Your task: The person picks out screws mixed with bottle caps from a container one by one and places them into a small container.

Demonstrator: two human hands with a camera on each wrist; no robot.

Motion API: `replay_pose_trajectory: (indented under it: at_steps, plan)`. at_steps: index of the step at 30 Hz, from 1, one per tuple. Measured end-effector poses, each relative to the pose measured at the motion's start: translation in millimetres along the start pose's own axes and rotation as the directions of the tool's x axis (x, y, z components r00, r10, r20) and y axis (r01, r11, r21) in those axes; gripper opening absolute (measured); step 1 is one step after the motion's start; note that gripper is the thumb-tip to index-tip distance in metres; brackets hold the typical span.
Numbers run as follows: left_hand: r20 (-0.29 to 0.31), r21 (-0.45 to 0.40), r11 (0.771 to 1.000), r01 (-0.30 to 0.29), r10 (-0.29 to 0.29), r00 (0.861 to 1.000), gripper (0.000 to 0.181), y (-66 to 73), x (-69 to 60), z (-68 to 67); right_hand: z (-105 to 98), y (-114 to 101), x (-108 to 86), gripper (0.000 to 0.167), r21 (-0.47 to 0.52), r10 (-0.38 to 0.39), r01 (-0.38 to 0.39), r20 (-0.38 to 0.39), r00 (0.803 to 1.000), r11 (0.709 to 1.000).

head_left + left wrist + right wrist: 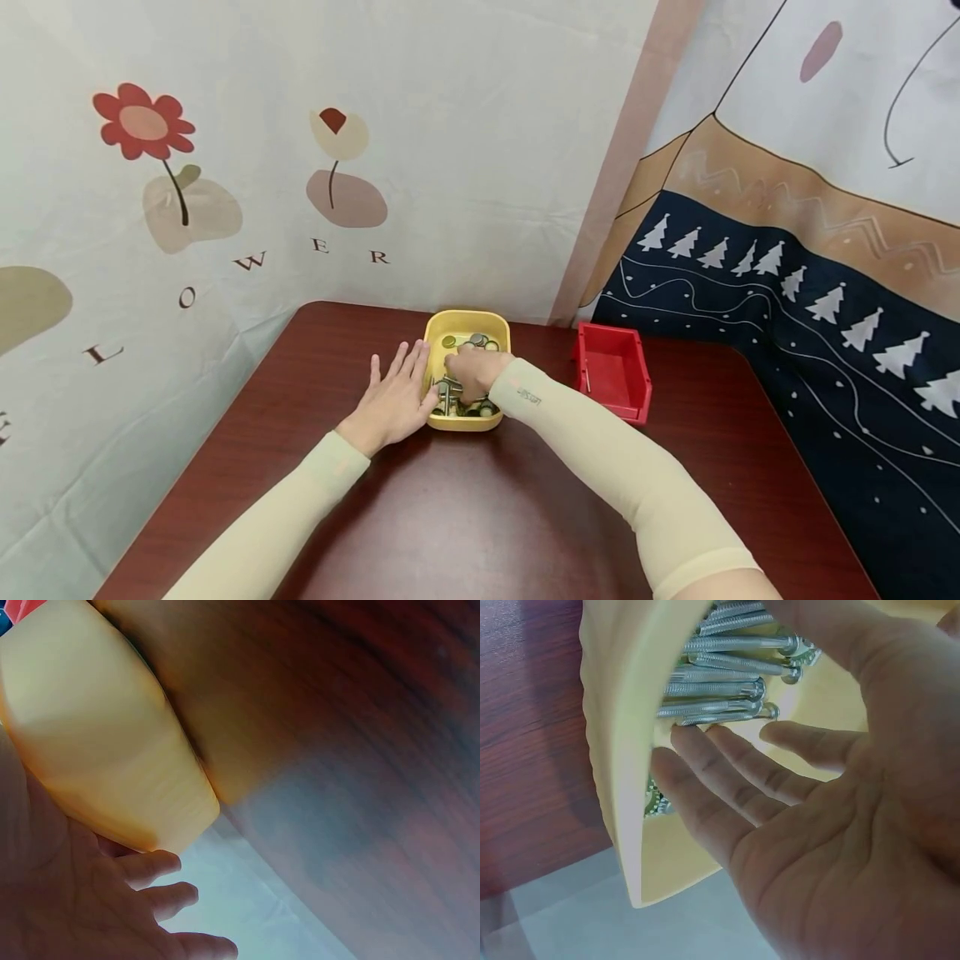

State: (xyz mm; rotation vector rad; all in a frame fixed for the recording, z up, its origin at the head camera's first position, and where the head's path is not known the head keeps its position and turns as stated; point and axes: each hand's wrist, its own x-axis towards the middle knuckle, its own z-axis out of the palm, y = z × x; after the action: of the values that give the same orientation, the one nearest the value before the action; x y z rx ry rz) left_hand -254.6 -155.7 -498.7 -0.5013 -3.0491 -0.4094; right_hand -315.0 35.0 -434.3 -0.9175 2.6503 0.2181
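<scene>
A yellow plastic tray [465, 423] stands near the table's back edge, with metal bolts [720, 688] lying side by side in its near part. Small round cap-like pieces [477, 340] are at its far end, and a few show by the bolts. My right hand [478, 371] reaches down into the tray. In the right wrist view its fingers are extended with slight bends, their tips at the bolts; the thumb's tip is out of frame. Spread flat, my left hand [390, 404] rests against the tray's left side, its thumb by the near left rim.
To the right of the yellow tray stands a red open bin [615, 379], with a thin light rod-shaped thing [588, 383] along its left inner side. Both stand on a dark red-brown table [465, 517]. Printed cloth [480, 167] hangs close behind the table.
</scene>
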Motion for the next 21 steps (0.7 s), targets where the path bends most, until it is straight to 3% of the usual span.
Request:
replay_pose_trajectory:
  at_steps: [6, 12, 16, 19, 21]
  plan:
    - [0.000, -0.004, 1.000, 0.002, -0.002, 1.000, 0.084, 0.1, 0.2, 0.0, -1.4, 4.8, 8.1, 0.041, 0.015, 0.017, -0.017, 0.018, 1.000, 1.000]
    - [-0.009, 0.002, 1.000, 0.000, 0.000, 1.000, 0.084, -0.4, 0.8, 0.4, -0.5, 10.2, 11.3, 0.056, 0.030, 0.034, -0.035, 0.036, 0.999, 0.999]
    - [-0.014, 0.001, 1.000, 0.000, 0.000, 1.000, 0.083, -0.4, 0.6, 0.6, 1.2, 13.4, 13.4, 0.046, 0.055, 0.021, -0.024, 0.053, 0.998, 0.998]
    - [-0.013, 0.000, 1.000, -0.001, 0.001, 1.000, 0.082, -0.5, 0.7, 1.1, 7.9, 19.6, 25.8, 0.042, 0.090, 0.036, -0.042, 0.072, 0.997, 0.995]
    - [-0.011, 0.001, 1.000, 0.000, 0.000, 1.000, 0.083, -0.6, 0.5, 1.2, 23.8, 31.2, 48.2, 0.040, 0.096, 0.040, -0.044, 0.043, 0.998, 0.994]
